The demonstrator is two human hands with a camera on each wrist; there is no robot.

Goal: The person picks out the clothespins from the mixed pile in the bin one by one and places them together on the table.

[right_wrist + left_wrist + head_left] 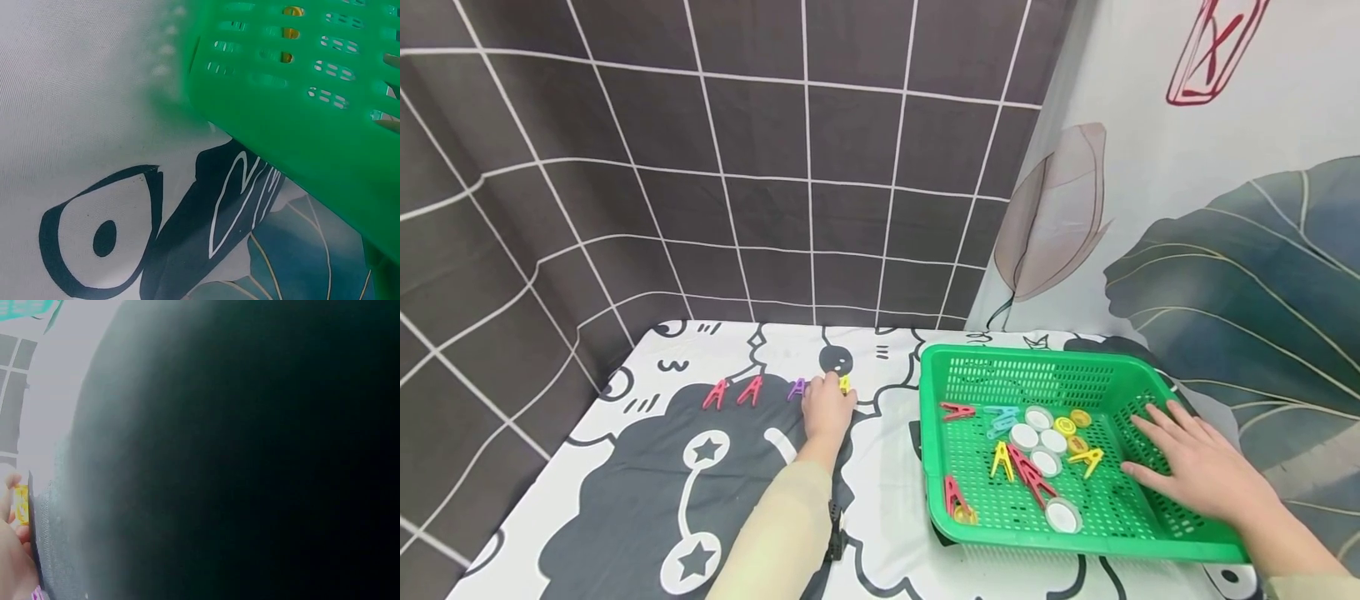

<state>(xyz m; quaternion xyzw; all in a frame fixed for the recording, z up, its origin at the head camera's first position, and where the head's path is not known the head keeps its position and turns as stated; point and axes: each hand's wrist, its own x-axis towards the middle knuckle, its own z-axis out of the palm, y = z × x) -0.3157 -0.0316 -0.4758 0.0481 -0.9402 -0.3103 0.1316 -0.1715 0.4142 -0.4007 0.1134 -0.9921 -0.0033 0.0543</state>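
My left hand (827,410) pinches a yellow clothespin (845,384) down at the patterned cloth; the left wrist view shows the yellow clothespin (22,505) between fingers and thumb. Left of it, a purple clothespin (797,388) and two red clothespins, one nearer (715,394) and one beside it (750,390), form a row. With fingers spread, my right hand (1206,467) lies over the right side of a green basket (936,500). Inside the basket are red, yellow and blue clothespins, several white round caps (1063,516) and yellow discs (1065,427).
The basket stands on a cloth (887,467) with black-and-white cartoon prints. A dark gridded curtain (850,208) hangs behind, and a pale leaf-print curtain (1150,167) at the right. Dark blur covers most of the left wrist view.
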